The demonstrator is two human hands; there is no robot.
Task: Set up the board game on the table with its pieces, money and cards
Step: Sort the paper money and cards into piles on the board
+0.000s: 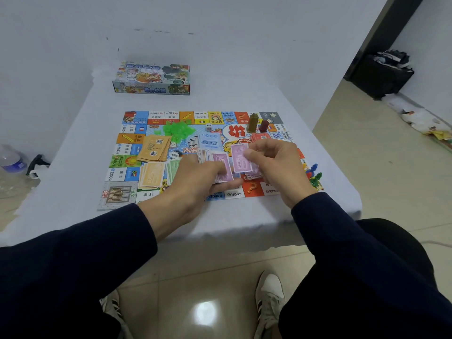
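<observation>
The colourful game board (122, 189) lies flat on the white table. My left hand (195, 179) grips a stack of paper money (220, 165) with a purple note on top. My right hand (276, 165) pinches a single purple note (238, 159) just right of the stack, over more purple notes on the board. Orange notes (151, 174) and green notes (173, 167) lie in piles at the left. An orange card pile (154, 149), a blue card deck (209, 141), green houses (178, 129), red houses (236, 130), a die (208, 127) and pawns (314, 174) rest on the board.
The game box (151, 79) stands at the far end of the table. Two tall pieces (256, 123) stand near the board's far right corner. A water bottle (11, 160) sits on the floor at left, a black bin (381, 74) at far right. My legs and shoes are below the table edge.
</observation>
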